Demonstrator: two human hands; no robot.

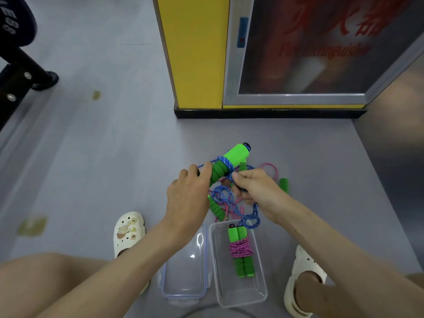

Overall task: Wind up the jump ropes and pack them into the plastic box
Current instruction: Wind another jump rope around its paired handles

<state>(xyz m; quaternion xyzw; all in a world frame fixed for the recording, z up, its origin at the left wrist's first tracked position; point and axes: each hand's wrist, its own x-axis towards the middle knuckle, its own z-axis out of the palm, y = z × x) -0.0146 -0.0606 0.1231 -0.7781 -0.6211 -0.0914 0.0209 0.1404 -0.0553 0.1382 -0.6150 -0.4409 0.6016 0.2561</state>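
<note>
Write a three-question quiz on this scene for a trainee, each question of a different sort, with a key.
1. True or false: the plastic box already holds a wound-up pink rope.
2. Which rope does the right hand pinch? A) pink B) blue C) yellow
3. Fill in: the left hand grips the green ___ that have the blue rope wrapped round them.

Key: 1 true; 2 B; 3 handles.
</note>
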